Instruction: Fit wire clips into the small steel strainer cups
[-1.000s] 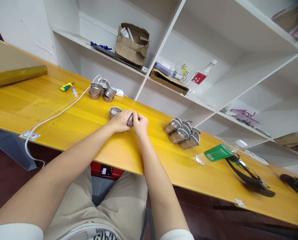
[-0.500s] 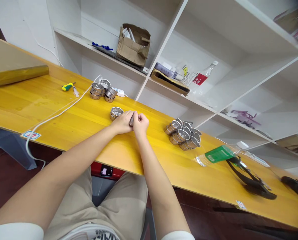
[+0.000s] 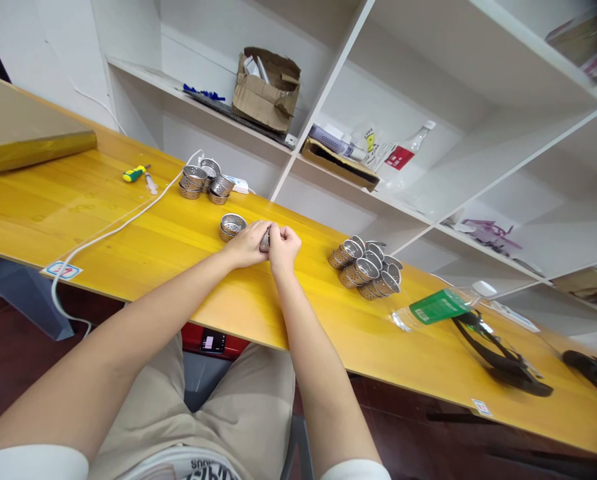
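My left hand and my right hand are together above the table, closed on a small perforated metal strainer cup. Only a narrow strip of it shows between them; fingers hide the rest. Just left of my left hand stand stacked strainer cups of shiny metal with holes in the sides. Farther back on the left is a cluster of several similar cups. To the right of my right hand, a larger group of stacked cups sits on the table.
On the yellow table lie a green-yellow screwdriver, a white cable, a green-labelled bottle and a black strap. Behind stand white shelves with a cardboard box and another bottle.
My right hand has shifted slightly right and turned a little, and slightly more of the held strainer cup shows. My left hand stays nearly in place.
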{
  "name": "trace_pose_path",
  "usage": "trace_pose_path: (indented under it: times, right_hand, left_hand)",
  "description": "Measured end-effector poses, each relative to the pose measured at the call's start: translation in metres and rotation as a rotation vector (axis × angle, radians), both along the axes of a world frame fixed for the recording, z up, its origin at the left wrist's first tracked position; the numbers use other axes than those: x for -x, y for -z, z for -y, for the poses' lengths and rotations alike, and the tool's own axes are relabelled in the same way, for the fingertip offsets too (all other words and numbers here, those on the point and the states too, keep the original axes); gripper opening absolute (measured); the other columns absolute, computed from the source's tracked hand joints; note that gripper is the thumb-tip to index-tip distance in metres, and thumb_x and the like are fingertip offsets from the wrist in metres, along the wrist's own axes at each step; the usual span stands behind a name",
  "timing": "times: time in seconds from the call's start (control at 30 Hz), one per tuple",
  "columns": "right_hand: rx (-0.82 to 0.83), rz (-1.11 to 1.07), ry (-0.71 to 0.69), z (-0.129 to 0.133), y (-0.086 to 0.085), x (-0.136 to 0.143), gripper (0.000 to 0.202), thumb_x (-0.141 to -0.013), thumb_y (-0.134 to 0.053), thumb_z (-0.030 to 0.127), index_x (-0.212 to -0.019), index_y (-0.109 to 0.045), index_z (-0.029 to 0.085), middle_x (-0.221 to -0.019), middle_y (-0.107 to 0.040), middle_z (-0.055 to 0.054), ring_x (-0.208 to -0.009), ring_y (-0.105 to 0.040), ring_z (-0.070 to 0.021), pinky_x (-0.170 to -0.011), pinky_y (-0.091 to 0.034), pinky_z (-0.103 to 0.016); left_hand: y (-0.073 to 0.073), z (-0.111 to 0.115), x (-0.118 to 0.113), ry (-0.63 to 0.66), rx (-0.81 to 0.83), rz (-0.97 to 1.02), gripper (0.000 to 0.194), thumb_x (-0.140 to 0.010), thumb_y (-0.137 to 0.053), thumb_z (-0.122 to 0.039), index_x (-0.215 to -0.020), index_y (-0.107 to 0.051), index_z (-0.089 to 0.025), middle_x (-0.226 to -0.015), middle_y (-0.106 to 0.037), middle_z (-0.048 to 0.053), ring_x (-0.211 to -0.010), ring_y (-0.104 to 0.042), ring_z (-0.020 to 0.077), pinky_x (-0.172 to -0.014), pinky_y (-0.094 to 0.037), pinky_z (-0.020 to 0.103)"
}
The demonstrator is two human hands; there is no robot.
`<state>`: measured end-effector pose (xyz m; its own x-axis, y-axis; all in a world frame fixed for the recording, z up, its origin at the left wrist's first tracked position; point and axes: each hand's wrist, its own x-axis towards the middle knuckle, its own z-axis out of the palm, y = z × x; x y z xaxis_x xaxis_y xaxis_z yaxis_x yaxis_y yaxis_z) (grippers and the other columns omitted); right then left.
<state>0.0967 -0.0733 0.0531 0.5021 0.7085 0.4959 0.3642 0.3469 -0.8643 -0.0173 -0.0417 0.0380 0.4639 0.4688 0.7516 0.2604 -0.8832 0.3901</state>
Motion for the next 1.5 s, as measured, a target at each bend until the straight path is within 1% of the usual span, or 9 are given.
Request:
trace_pose_path:
  times: [0.23, 0.33, 0.43, 0.53, 0.67, 0.77, 1.0, 1.33, 1.5]
  right_hand:
    - [-0.044, -0.591, -0.085, -0.011, -0.015, -0.027, 0.045, -0.099, -0.052, 0.052, -0.07, -0.028, 0.026, -0.058, -0.024, 0.011, -0.047, -0.023, -0.0087, -0.046, -0.031, -0.021]
    - [-0.054, -0.68, -0.099, -0.014, -0.018, -0.049, 0.038, -0.104, -0.046, 0.049, -0.074, -0.038, 0.025, -0.057, -0.024, 0.013, -0.044, -0.024, -0.0085, -0.047, -0.035, -0.02]
    - [0.14, -0.502, -0.077, -0.017, -0.007, -0.054, 0.029, -0.104, -0.045, 0.037, -0.08, -0.049, 0.023, -0.053, -0.032, 0.012, -0.044, -0.035, -0.009, -0.055, -0.043, -0.021]
    - [0.37, -0.059, -0.082, -0.018, 0.012, -0.039, 0.024, -0.101, -0.048, 0.03, -0.081, -0.057, 0.021, -0.059, -0.054, 0.005, -0.056, -0.055, -0.0134, -0.066, -0.048, -0.026]
    - [0.456, 0.615, -0.088, -0.011, 0.026, -0.015, 0.024, -0.101, -0.051, 0.026, -0.088, -0.069, 0.02, -0.088, -0.075, -0.008, -0.085, -0.068, -0.0205, -0.082, -0.046, -0.029]
    - [0.491, 0.838, -0.154, -0.005, 0.027, -0.007, 0.026, -0.103, -0.05, 0.026, -0.096, -0.074, 0.02, -0.099, -0.078, -0.011, -0.091, -0.07, -0.0221, -0.083, -0.044, -0.029]
    - [0.451, 1.001, -0.219, -0.005, 0.027, -0.006, 0.023, -0.102, -0.056, 0.027, -0.097, -0.077, 0.019, -0.1, -0.078, -0.011, -0.094, -0.069, -0.02, -0.084, -0.044, -0.025]
    - [0.453, 0.9, -0.233, 0.0, 0.023, -0.002, 0.024, -0.099, -0.061, 0.035, -0.096, -0.077, 0.017, -0.093, -0.077, -0.009, -0.088, -0.068, -0.0192, -0.082, -0.046, -0.026]
    - [0.452, 0.945, -0.262, -0.001, 0.026, 0.001, 0.018, -0.096, -0.065, 0.03, -0.101, -0.078, 0.018, -0.099, -0.075, -0.01, -0.089, -0.067, -0.0188, -0.084, -0.047, -0.027]
  left_hand:
    - [-0.001, 0.0, 0.002, -0.077, 0.047, -0.012, 0.061, -0.07, -0.076, -0.02, -0.126, -0.052, -0.019, -0.121, -0.065, 0.012, -0.114, -0.065, 0.0306, -0.101, -0.053, 0.044]
    - [-0.003, -0.005, 0.008, -0.151, 0.044, 0.05, 0.065, -0.069, -0.08, -0.023, -0.128, -0.052, -0.02, -0.125, -0.065, 0.011, -0.118, -0.064, 0.0299, -0.105, -0.051, 0.043]
    - [-0.006, -0.015, 0.018, -0.331, 0.07, 0.191, 0.065, -0.072, -0.083, -0.029, -0.128, -0.052, -0.021, -0.125, -0.065, 0.01, -0.119, -0.063, 0.0298, -0.106, -0.051, 0.043]
    - [-0.007, -0.028, 0.028, -0.493, 0.1, 0.329, 0.066, -0.072, -0.084, -0.029, -0.128, -0.052, -0.02, -0.127, -0.064, 0.012, -0.123, -0.061, 0.031, -0.11, -0.048, 0.046]
    - [-0.004, -0.038, 0.037, -0.558, 0.165, 0.398, 0.072, -0.071, -0.085, -0.028, -0.133, -0.048, -0.021, -0.132, -0.062, 0.014, -0.127, -0.059, 0.0321, -0.113, -0.046, 0.048]
    - [-0.001, -0.039, 0.039, -0.565, 0.214, 0.408, 0.078, -0.071, -0.085, -0.027, -0.137, -0.044, -0.024, -0.137, -0.06, 0.014, -0.128, -0.06, 0.0316, -0.112, -0.047, 0.048]
    - [0.001, -0.038, 0.039, -0.519, 0.252, 0.34, 0.072, -0.071, -0.085, -0.029, -0.132, -0.047, -0.025, -0.135, -0.063, 0.011, -0.125, -0.062, 0.029, -0.11, -0.05, 0.044]
    - [0.002, -0.04, 0.039, -0.508, 0.245, 0.349, 0.068, -0.071, -0.084, -0.028, -0.129, -0.049, -0.024, -0.135, -0.062, 0.011, -0.125, -0.061, 0.0297, -0.111, -0.048, 0.046]
    - [0.001, -0.039, 0.039, -0.507, 0.236, 0.347, 0.069, -0.072, -0.084, -0.028, -0.13, -0.049, -0.025, -0.136, -0.061, 0.012, -0.126, -0.061, 0.03, -0.111, -0.048, 0.046]
